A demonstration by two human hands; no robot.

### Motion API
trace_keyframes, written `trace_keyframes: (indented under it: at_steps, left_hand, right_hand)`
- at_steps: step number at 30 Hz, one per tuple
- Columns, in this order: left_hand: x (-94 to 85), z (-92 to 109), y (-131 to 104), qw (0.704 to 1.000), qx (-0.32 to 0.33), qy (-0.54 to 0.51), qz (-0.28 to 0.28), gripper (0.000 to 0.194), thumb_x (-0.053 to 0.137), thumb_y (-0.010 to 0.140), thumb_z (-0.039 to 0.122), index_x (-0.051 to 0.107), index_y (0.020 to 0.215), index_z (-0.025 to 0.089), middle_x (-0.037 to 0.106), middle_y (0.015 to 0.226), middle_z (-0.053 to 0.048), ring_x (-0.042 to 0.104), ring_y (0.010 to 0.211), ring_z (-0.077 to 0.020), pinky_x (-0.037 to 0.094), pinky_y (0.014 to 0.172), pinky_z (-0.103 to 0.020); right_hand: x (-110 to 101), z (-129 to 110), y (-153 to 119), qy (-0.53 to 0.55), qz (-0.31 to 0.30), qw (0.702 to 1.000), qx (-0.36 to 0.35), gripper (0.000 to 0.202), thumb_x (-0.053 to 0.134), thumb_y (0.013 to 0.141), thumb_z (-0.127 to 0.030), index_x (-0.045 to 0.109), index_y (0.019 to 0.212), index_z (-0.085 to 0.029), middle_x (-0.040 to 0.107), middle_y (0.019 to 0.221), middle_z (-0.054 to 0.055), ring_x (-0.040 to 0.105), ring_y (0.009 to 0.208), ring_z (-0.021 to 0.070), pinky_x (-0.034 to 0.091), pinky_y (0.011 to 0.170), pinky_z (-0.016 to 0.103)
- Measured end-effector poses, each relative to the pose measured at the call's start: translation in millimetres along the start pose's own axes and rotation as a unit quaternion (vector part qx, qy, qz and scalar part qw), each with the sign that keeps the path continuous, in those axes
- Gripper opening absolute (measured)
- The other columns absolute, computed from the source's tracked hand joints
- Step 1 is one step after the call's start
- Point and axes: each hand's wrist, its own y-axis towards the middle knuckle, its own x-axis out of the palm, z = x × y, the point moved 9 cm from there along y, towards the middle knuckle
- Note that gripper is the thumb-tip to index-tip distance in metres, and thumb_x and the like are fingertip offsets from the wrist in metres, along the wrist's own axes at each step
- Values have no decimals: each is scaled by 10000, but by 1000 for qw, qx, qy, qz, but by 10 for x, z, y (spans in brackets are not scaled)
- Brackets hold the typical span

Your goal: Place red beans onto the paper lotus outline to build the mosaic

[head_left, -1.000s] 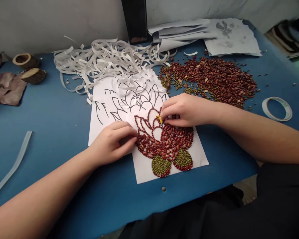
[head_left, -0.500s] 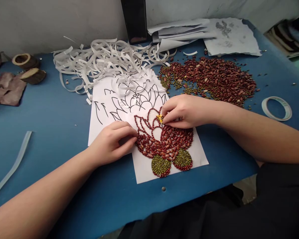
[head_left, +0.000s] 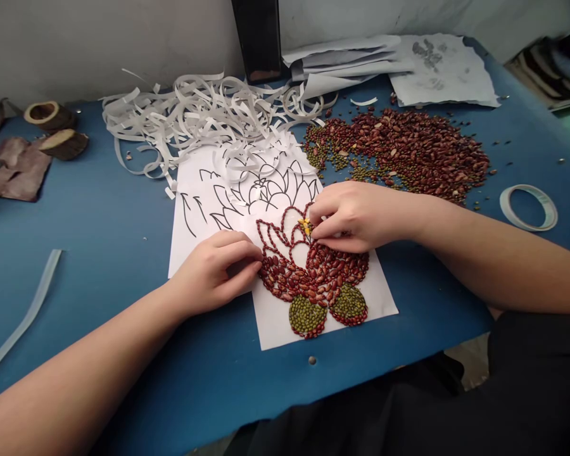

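Note:
A white sheet (head_left: 270, 329) carries a lotus-like flower shape made of red beans (head_left: 285, 278). Below the petals, two rounded patches are filled with green mung beans (head_left: 308, 315). My left hand (head_left: 223, 269) rests at the picture's left edge, fingers bent and thumb a little apart, touching sheet and outer beans. On the other side, my right hand (head_left: 346, 218) is closed in a pinch over the flower's centre, right beside a few yellow seeds (head_left: 305, 226). Its fingertips hide whatever is between them. Another sheet with a black-line flower drawing (head_left: 261, 196) lies partly underneath.
A pile of mixed red and green beans (head_left: 418, 152) spreads behind my right hand. Curled paper strips (head_left: 209, 114) heap at the back, beside crumpled papers (head_left: 441, 69). A tape roll (head_left: 528, 208) lies at right, wooden pieces (head_left: 64, 144) at far left, a pale strip (head_left: 33, 304) nearer.
My right fingertips have shifted very slightly right, showing a bit more around the yellow seeds. My left hand stays in place.

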Motion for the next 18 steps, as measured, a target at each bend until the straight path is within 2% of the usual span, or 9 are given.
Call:
trace_keyframes:
  at_steps: [6, 11, 18]
  left_hand:
    - [7, -8, -8, 1000, 0, 0, -1, 123, 548, 998, 149, 668, 977, 166, 691, 876, -39, 630, 792, -143, 506, 741, -264]
    - [9, -1, -4, 1000, -1, -1, 0, 121, 552, 994, 147, 667, 968, 169, 686, 868, -33, 625, 782, -139, 502, 731, -256]
    - [-1, -4, -5, 1000, 0, -1, 3, 127, 550, 994, 148, 673, 965, 164, 686, 858, -36, 626, 771, -139, 503, 719, -256]
  right_hand:
    - [-62, 69, -7, -6, 45, 998, 34, 243, 521, 1022, -256, 746, 945, -207, 674, 929, 56, 600, 857, 173, 469, 767, 324]
    - [-26, -9, 16, -29, 43, 999, -3, 277, 510, 1026, -250, 747, 892, -200, 654, 918, 66, 572, 833, 174, 469, 767, 334]
    - [-7, -41, 29, -59, 36, 998, -12, 298, 501, 1027, -256, 758, 883, -206, 636, 905, 68, 532, 794, 174, 451, 736, 342]
